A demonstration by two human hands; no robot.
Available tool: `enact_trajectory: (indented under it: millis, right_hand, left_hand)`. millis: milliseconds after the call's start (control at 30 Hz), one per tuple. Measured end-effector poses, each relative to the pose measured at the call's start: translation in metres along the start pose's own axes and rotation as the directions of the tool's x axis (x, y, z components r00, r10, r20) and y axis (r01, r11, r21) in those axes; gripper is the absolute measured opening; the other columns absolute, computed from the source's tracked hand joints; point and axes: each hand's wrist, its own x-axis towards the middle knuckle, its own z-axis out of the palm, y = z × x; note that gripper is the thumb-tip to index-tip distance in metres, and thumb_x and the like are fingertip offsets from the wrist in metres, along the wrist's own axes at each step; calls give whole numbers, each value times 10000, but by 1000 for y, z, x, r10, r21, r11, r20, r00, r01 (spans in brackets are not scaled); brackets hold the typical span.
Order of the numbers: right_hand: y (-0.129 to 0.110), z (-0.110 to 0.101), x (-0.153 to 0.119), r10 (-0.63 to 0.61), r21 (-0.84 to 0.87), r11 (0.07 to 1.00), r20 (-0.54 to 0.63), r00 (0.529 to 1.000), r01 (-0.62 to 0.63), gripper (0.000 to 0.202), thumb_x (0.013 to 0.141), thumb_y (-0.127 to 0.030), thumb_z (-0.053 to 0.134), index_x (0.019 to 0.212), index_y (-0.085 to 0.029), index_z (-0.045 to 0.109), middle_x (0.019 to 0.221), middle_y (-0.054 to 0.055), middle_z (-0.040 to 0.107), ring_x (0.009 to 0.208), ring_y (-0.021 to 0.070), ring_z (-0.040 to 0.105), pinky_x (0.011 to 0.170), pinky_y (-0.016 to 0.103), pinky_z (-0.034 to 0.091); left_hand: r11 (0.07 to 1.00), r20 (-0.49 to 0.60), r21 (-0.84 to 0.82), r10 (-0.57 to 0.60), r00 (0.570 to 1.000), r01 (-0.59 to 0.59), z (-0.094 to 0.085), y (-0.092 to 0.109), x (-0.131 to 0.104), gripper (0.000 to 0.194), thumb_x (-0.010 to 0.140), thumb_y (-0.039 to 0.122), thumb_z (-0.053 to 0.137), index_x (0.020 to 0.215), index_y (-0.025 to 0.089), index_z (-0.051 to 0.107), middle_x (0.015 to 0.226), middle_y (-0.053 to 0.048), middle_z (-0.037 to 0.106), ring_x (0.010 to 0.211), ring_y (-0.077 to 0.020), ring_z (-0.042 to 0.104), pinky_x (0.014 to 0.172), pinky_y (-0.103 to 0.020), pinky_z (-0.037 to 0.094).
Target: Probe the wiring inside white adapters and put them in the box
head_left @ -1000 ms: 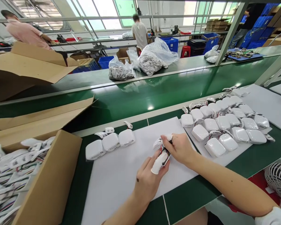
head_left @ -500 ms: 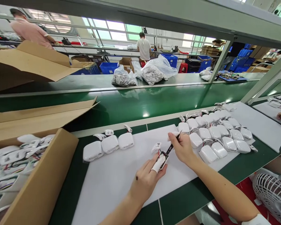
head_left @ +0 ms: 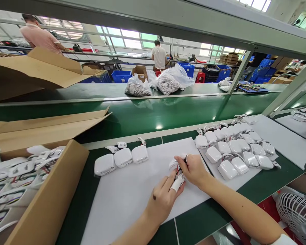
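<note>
The left hand [head_left: 162,199] is clamped on a small wired casing [head_left: 182,178], which it holds above a white sheet [head_left: 124,197] on the green bench [head_left: 199,223]. What looks like a white finger cot [head_left: 177,183] covers the index finger, hiding part of the casing. A curved white piece [head_left: 172,164] sits just beyond the fingertips, and a red wire [head_left: 178,168] runs between it and the casing. The right hand [head_left: 195,172] meets the casing from the other side, its thumb and fingers pinched together on a slim dark tool [head_left: 186,158]; most of that tool is hidden, so whether its tip touches the casing cannot be told.

To the left of the hands, 3 glossy white housings [head_left: 122,157] stand in a row, side by side, with 3 small curved end pieces [head_left: 121,145] behind them. To the right, many more white housings [head_left: 235,146] lie in close rows, wired pieces tucked among them. At the far left, an open cardboard box [head_left: 49,190] holds a heap of white shells [head_left: 21,169] with multicoloured wires.

Across the green belt [head_left: 173,114] lie clear plastic bags [head_left: 168,85] of small parts. Beyond, 1 person in a pink shirt [head_left: 42,39] and 1 in a white shirt [head_left: 159,57] face away. A fan [head_left: 297,212] stands at the lower right.
</note>
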Motion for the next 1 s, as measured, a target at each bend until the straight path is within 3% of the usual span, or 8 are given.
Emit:
enact_trajectory:
  millis: [167,333,433,600,800,1000]
  right_hand:
    - [7,4,-2,12,74,997,-15,1000,-11,522,964,-425,296,496,-194,312,414,-39,334,389,75,304,429,226,233]
    - [-4,-24,6,-72,118,989,-166,983,93,481,948,-334,358,494,-192,287,425,-52,275,388,69,276,430,236,216]
    - [-9,-32,10,87,185,981,-157,984,-57,485,939,-351,365,495,-185,263,435,-54,252,401,60,257,424,236,205]
    - [-8,-21,8,289,256,933,-121,950,-252,537,890,-434,432,481,-182,192,436,-64,185,429,57,182,409,243,169]
    - [-9,-15,7,384,326,879,-53,922,-348,553,833,-449,527,449,-174,241,440,-60,248,455,60,223,425,233,219]
    - [-9,-10,5,429,306,874,-124,895,-377,562,821,-465,548,453,-175,238,458,-56,223,465,67,217,420,238,202]
  left_hand:
    - [999,33,-12,-33,999,34,-2,1,2,104,751,86,639,790,144,563,973,-143,680,695,-179,660,589,-272,539]
    - [1000,48,-5,-13,999,13,-5,1,3,168,763,104,640,913,132,568,963,-153,683,705,-191,660,616,-289,546]
    - [999,68,-16,-31,997,32,-5,1,3,229,777,117,634,989,130,551,961,-131,686,695,-171,651,634,-282,541]
    - [997,78,-16,-72,994,74,-4,0,5,255,758,140,669,980,84,556,817,-106,686,656,-163,630,594,-259,510]
    - [996,86,13,-85,993,84,-5,2,8,262,758,176,679,977,93,562,812,-90,688,675,-156,635,598,-238,505]
    - [991,95,14,-135,986,134,-6,2,8,288,780,193,656,1044,146,554,815,-49,695,605,-130,625,590,-231,504]
